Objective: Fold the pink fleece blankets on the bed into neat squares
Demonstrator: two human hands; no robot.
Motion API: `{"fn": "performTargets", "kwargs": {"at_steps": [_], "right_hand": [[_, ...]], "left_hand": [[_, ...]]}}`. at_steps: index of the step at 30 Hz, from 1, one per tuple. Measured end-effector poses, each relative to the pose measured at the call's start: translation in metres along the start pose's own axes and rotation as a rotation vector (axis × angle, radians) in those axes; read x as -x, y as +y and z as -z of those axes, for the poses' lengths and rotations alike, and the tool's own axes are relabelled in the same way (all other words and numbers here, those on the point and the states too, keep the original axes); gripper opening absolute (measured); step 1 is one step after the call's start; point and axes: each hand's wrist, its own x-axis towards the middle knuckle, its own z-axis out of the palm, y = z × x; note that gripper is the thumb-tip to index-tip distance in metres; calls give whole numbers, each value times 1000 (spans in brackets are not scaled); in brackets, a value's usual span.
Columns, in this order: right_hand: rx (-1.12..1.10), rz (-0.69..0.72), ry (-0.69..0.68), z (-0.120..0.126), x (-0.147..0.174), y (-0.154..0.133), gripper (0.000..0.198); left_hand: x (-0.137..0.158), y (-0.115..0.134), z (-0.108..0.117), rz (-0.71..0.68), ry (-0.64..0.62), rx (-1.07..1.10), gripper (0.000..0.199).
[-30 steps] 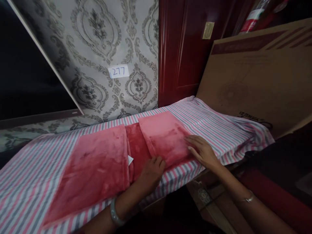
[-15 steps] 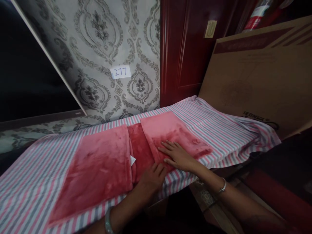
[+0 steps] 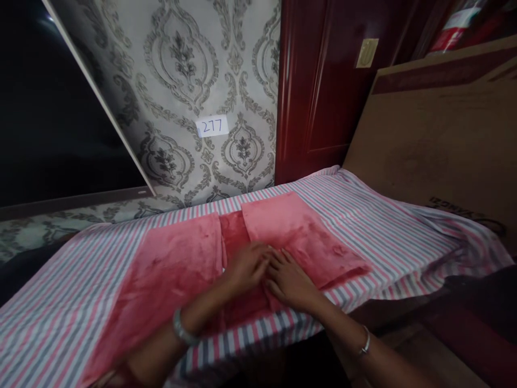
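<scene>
A red plush cloth lies across the striped sheet, its left and right sides folded inward. A darker strip of the same cloth shows between the two flaps. My right hand rests on the right flap near its inner edge, fingers stretched out and somewhat apart. Right beside it, over the middle strip, is my left hand, its fingers bent toward the right hand's fingertips. Motion blurs the left fingers, so I cannot tell whether they grip any cloth. Most of the cloth's white tag is hidden behind the left hand.
The striped sheet covers a long surface against the patterned wall. A dark screen stands at the left. Leaning at the right is a large cardboard box, with a bottle behind it. A paper marked 277 sticks to the wall.
My left hand has lifted from the cloth's near edge and moved farther up, close to the right hand. The right hand stays on the right flap. The view has shifted slightly left.
</scene>
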Motion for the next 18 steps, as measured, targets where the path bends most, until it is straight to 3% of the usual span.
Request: {"fn": "performTargets", "kwargs": {"at_steps": [2, 3, 6, 9, 13, 18], "right_hand": [[-9, -16, -31, 5, -1, -2, 56], [-13, -26, -47, 7, -2, -3, 56], [-26, -48, -78, 12, -2, -6, 57], [-54, -51, -88, 12, -2, -5, 57], [-108, -35, -70, 11, -2, -1, 56], [-151, -16, -55, 12, -1, 1, 57]], "left_hand": [[-41, -30, 8, 308, 191, 153, 27], [-61, -47, 11, 389, 241, 164, 29], [-108, -92, 18, 586, 305, 188, 20], [-133, -123, 21, 779, 315, 208, 30], [-145, -146, 17, 914, 302, 150, 36], [-148, -163, 13, 898, 363, -56, 31]]}}
